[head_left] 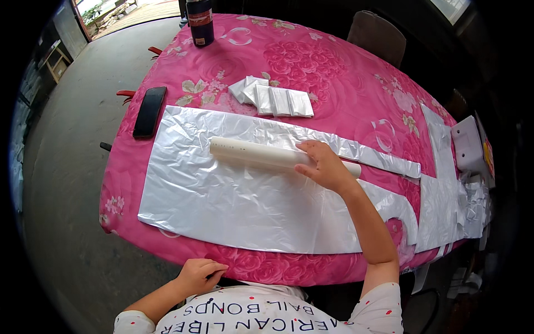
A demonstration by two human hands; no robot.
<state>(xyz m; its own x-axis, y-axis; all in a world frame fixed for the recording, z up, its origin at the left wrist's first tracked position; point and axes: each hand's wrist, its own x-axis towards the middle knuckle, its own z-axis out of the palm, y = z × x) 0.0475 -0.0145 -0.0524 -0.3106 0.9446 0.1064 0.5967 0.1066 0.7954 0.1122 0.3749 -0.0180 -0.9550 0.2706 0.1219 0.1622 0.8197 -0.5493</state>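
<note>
A thin white plastic sheet (pixel 233 206) lies spread flat in front of me, with a long strip and a curved cut-out at its right end. Across its upper part rests a smooth white tube (pixel 250 153), with small dark marks near its left end. My right hand (pixel 322 164) is closed over the tube right of its middle, thumb on the near side and fingers on the far side. My left hand (pixel 201 275) lies at the near table edge, fingers curled together, with nothing visible in it. Beyond the sheet sit several small folded plastic packets (pixel 283 101) in an overlapping row.
The table has a pink floral cloth (pixel 295 270). A black phone (pixel 150 112) lies at its left edge, and a dark bottle (pixel 200 25) stands at the far left. More white plastic (pixel 436 209) and a white box (pixel 468 143) are at the right. A chair (pixel 378 38) stands beyond.
</note>
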